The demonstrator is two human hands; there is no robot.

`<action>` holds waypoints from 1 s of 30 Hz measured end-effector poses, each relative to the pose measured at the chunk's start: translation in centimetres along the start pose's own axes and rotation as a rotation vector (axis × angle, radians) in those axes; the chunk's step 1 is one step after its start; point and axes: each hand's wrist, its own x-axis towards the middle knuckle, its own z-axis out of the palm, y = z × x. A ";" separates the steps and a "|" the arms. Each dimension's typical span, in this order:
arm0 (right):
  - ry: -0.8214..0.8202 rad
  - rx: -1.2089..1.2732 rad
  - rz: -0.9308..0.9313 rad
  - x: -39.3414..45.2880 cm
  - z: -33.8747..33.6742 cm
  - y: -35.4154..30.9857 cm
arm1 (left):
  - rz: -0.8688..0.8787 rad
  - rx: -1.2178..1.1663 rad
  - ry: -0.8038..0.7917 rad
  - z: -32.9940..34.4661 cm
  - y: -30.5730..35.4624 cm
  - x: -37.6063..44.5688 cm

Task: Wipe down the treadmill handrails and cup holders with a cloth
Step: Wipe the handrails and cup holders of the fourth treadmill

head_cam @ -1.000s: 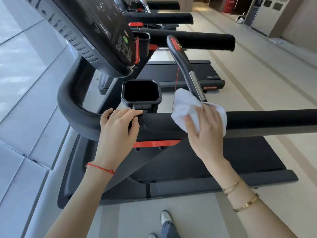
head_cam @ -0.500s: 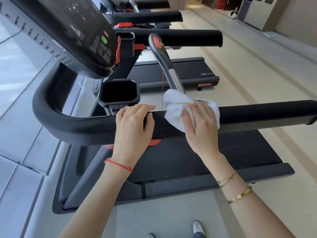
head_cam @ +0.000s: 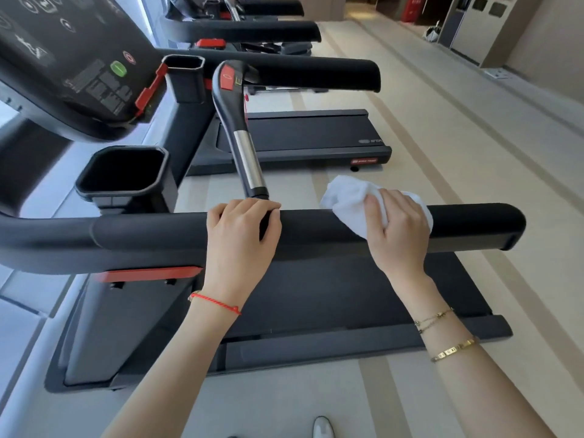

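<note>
A single head-worn wide-angle camera looks forward and steeply down, close over the treadmill handrail [head_cam: 316,229] and floor [head_cam: 442,153].

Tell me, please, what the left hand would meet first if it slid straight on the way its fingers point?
The left hand, gripping the handrail, points up-frame; it would probably meet the base of the chrome pulse grip just beyond its fingertips, though depth is unclear.

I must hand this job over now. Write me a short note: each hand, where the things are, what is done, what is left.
Left hand: fingers curled over the handrail, near the base of the upright grip.
Right hand: holds the cloth against the handrail, toward its free end.
Done: cannot tell from one picture.
Left: the rail's end, then likely the cup holder, which the cloth is not touching.
</note>
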 end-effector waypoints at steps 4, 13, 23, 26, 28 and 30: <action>0.007 -0.003 0.040 0.6 -0.4 0.6 | -0.009 0.029 0.038 1.8 2.1 0.0; -0.044 0.085 -0.203 -1.8 -0.1 0.6 | -0.022 0.102 0.044 4.0 4.9 0.2; 0.065 -0.013 -0.039 0.8 -4.0 11.6 | -0.023 0.131 0.008 6.5 8.7 0.5; 0.095 -0.027 0.050 0.8 -4.0 11.3 | -0.017 0.158 0.011 7.2 9.2 0.4; 0.092 -0.012 0.077 0.4 -3.4 9.6 | -0.013 0.194 0.022 7.4 9.3 0.3; 0.050 0.043 0.037 -0.4 -2.4 7.0 | -0.001 0.214 0.024 7.5 9.2 0.3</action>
